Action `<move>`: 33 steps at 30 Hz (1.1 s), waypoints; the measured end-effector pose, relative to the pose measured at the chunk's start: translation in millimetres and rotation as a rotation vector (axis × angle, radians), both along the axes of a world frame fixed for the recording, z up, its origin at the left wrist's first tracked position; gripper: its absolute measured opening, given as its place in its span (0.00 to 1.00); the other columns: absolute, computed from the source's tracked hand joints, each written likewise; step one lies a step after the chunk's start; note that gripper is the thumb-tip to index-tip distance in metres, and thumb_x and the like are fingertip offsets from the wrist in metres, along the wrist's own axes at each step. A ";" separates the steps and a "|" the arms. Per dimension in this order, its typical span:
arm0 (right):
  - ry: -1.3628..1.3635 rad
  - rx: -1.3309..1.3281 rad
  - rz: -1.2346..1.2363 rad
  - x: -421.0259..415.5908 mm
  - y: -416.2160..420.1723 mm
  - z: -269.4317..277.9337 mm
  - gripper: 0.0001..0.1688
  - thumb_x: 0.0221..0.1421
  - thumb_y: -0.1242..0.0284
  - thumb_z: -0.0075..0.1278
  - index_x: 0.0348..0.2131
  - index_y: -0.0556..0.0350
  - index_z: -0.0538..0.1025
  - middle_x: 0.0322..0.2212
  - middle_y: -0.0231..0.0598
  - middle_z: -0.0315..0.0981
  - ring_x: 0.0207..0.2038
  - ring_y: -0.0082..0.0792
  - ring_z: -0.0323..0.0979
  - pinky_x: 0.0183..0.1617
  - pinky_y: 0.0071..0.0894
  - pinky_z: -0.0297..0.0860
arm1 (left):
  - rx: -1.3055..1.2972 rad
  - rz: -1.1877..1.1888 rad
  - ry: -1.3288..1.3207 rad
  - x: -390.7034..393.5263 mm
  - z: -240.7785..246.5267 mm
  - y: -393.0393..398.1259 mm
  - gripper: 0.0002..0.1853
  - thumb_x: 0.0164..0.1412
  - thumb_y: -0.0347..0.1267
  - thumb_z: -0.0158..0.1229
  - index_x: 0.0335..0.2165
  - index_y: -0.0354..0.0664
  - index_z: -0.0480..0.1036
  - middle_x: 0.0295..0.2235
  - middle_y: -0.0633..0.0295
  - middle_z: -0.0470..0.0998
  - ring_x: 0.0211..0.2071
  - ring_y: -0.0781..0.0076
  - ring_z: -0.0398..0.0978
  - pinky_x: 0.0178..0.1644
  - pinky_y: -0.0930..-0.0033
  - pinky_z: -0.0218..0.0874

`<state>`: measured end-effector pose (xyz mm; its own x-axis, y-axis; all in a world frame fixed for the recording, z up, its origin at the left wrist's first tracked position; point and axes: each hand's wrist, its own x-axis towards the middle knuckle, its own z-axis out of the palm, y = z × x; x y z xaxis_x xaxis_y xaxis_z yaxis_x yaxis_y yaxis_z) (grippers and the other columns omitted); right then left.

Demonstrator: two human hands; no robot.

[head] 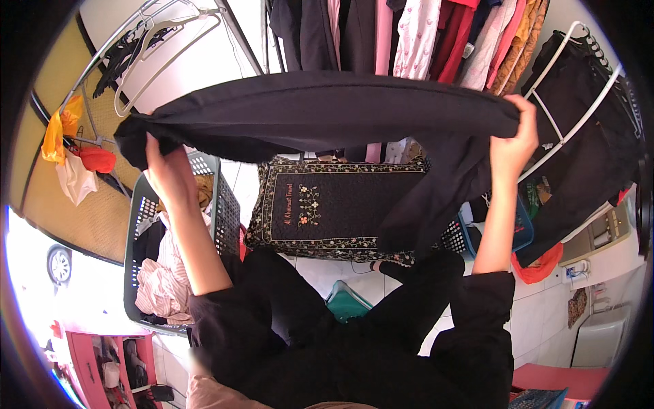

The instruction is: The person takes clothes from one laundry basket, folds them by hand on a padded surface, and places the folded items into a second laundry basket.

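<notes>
A length of black cloth, maybe a garment [332, 105], is stretched between my two raised hands. My left hand [171, 171] grips its bunched end, above a green plastic laundry basket [222, 199]. At the other end, my right hand [513, 135] has its fingers wrapped around the edge. Part of the cloth hangs down below the right side. Underneath lies a black padded mat [347, 204] with a floral embroidered border, partly covered by the hanging cloth. Striped and dark clothes [163, 286] fill much of the basket at my left.
Clothes hang from a rack [357, 36] ahead. At left stands a metal rack [87, 76] with hangers and bags; at right, a white rack [598, 102] with dark garments. A blue basket [521, 240] sits near my right knee. Between my legs is a green stool [348, 304].
</notes>
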<state>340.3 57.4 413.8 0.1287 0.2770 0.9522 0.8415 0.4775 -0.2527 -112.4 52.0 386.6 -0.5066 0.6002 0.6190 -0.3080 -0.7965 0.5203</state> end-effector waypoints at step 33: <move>1.657 -0.857 -0.225 -2.4 -86.4 -455.8 0.39 0.48 0.71 0.53 0.53 0.67 0.51 0.52 0.54 0.51 0.53 0.43 0.55 0.55 0.34 0.55 | -0.872 -0.329 -0.847 -36.4 -279.5 -177.3 0.31 0.55 0.51 0.40 0.52 0.45 0.58 0.54 0.57 0.58 0.56 0.56 0.54 0.55 0.43 0.47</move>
